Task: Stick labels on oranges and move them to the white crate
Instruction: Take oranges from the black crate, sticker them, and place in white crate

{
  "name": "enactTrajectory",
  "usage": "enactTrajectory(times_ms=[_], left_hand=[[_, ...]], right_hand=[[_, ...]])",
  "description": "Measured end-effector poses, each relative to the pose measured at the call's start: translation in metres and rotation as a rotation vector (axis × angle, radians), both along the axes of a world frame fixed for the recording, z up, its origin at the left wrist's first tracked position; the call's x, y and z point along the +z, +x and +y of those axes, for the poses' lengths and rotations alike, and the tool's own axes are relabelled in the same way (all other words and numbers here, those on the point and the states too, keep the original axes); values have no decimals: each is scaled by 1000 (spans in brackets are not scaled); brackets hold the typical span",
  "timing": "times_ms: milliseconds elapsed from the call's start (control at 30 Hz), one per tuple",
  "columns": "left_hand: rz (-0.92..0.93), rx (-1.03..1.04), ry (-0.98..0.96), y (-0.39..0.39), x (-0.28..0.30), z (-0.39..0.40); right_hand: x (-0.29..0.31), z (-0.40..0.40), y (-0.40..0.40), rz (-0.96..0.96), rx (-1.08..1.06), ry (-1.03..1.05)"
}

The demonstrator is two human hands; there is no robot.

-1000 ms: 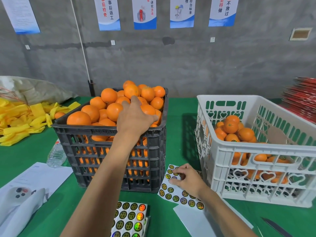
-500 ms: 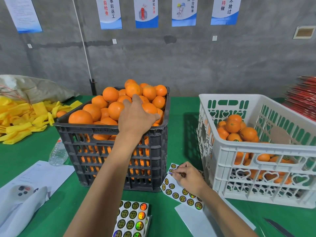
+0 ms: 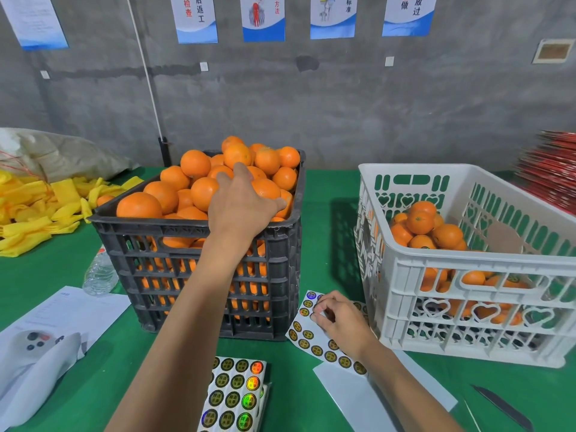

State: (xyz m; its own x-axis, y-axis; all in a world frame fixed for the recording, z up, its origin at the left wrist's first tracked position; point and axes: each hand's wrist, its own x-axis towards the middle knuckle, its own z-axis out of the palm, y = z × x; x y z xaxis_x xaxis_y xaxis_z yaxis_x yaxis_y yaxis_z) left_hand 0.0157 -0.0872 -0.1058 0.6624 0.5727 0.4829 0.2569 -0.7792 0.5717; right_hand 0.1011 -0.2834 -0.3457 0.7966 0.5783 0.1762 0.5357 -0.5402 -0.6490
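Two crates stand on the green table (image 3: 327, 194): black crate (image 3: 199, 263) at centre, heaped with oranges (image 3: 199, 165), and white crate (image 3: 467, 275) at right, partly filled. Left hand (image 3: 241, 207), fingers curled, grips an orange atop the heap. Right hand (image 3: 338, 316), lower centre, pinches a label on the sticker sheet (image 3: 314, 341).

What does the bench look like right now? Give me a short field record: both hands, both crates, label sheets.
left hand: reaching into the black crate, fingers spread over the oranges at the top of the heap; a closed grip is not visible
right hand: fingertips pinching at a label on the label sheet
black crate: heaped above the rim with oranges
white crate: partly filled
label sheet: flat on the green table, between the crates
second sheet stack: near edge, centre
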Motion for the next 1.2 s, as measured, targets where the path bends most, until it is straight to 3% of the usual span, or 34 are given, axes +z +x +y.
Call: enactTrajectory(times_ms=[467, 633, 800, 900, 1100, 1200], left_hand=[[-5, 16, 11, -1, 0, -2], [-10, 23, 14, -1, 0, -2], [-16, 24, 14, -1, 0, -1], [-15, 24, 22, -1, -1, -1], [-25, 9, 22, -1, -1, -1], [-26, 0, 19, -2, -2, -1]], right_hand=[[2, -4, 8, 57, 47, 72], [9, -2, 11, 61, 65, -9], [12, -4, 14, 188, 60, 74], [9, -3, 11, 104, 47, 42], [2, -1, 1, -266, 63, -194], [6, 5, -1, -152, -81, -159]])
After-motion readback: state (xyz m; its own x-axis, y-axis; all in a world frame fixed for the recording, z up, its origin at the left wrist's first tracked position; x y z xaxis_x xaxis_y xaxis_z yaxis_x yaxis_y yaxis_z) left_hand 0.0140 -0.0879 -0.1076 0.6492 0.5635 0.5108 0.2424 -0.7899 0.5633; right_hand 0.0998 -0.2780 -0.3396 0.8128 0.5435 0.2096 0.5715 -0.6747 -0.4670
